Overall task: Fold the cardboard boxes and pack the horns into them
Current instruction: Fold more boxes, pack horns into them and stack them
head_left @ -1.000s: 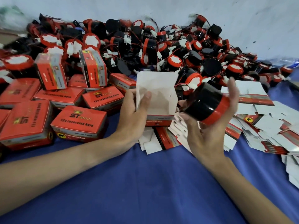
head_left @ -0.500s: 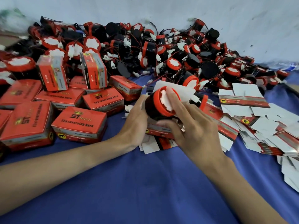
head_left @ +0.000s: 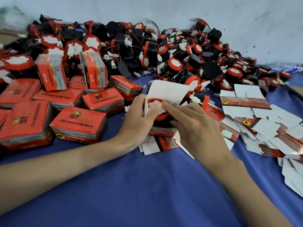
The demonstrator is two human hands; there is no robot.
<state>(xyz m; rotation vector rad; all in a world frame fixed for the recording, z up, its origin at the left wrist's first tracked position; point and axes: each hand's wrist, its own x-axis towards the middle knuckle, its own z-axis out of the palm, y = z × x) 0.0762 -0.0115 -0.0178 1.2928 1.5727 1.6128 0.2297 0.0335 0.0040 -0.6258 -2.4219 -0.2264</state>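
Your left hand (head_left: 141, 118) gripped the open box (head_left: 161, 131), fingers curled round its side, while your right hand's (head_left: 195, 126) straight fingers pressed the horn (head_left: 156, 108) down inside it.

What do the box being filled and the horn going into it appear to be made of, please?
The box looks like thin printed cardboard: glossy red outside, plain matte white inside on its raised flap. The horn seems moulded plastic, a red rim on a dark body; its white centre is too blurred to identify.

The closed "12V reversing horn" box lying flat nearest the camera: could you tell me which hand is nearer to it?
Left. The left hand sits just right of the closed box; the right hand lies farther right, beyond the horn.
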